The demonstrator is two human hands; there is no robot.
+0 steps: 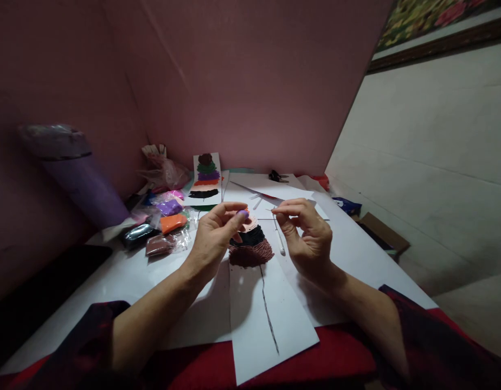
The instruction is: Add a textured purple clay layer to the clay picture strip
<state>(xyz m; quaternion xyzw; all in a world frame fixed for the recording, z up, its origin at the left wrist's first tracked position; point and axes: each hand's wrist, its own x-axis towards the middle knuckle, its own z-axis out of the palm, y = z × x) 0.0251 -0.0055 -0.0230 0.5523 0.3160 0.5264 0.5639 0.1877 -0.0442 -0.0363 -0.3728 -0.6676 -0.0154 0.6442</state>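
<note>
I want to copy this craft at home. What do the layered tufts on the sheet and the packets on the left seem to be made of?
The layered tufts look like soft modelling clay or foam clay, matte, scored into fine strands. The sheet looks like plain white paper, thin and flat. The packets seem to be clear glossy plastic wrap over coloured clay lumps. The dim light leaves this uncertain.

Your white counter (356, 254) carries a long paper sheet (267, 319) with layered clay rows, clay packets (165, 222) at the left, a finished sample card (207, 179) at the back, a white stick (280, 244), and loose sheets (270, 189).
</note>
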